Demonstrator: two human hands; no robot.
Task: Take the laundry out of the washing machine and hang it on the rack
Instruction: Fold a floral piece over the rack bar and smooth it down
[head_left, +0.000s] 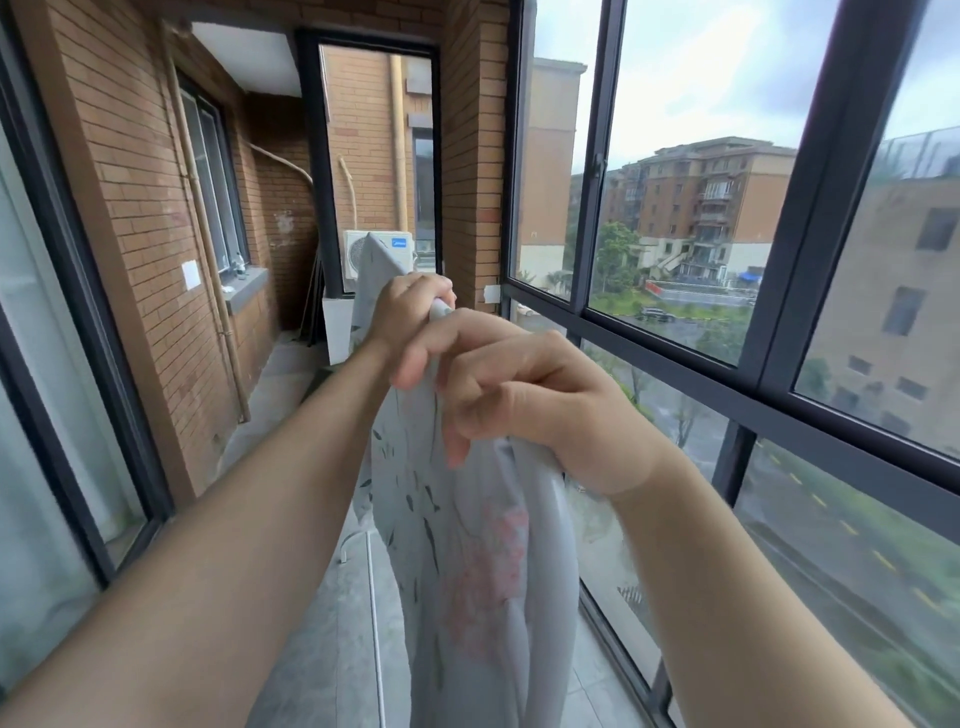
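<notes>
Sheet (467, 545) hangs bunched at lower centre, falling from your hands toward the floor. Right hand (519, 400), centre: grip curled, pinching a fold of the sheet. Left hand (413, 306), just beyond: grip wrapped round the sheet and the white rack bar (441, 310) together. Farther on, cloth runs up along the bar. Risk: most of the weight looks to hang on one side, so if you let go now it may slide off. A hard tug could tip a light rack.
</notes>
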